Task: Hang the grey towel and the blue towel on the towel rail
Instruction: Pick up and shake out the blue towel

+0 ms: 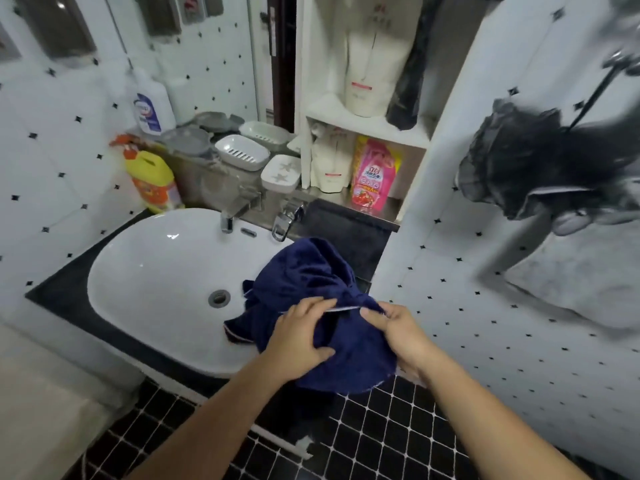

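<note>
A bunched navy blue towel [304, 271] lies over the right rim of the white sink [156, 271] and hangs past its front edge. Both my hands hold it near its white-striped hem. My left hand [301, 337] grips the cloth from the left and my right hand [394, 330] pinches the hem from the right. On the right wall, a light grey towel [581, 275] drapes over what looks like a slanted grey rail [516, 244]; that area is blurred.
A dark mesh bath sponge [519, 161] hangs on the right wall above the grey towel. Faucet [227, 220], soap dishes [242, 152], a yellow bottle [152, 178] and a pink pouch [372, 174] stand behind the sink. A dark textured cloth [346, 223] lies on the counter.
</note>
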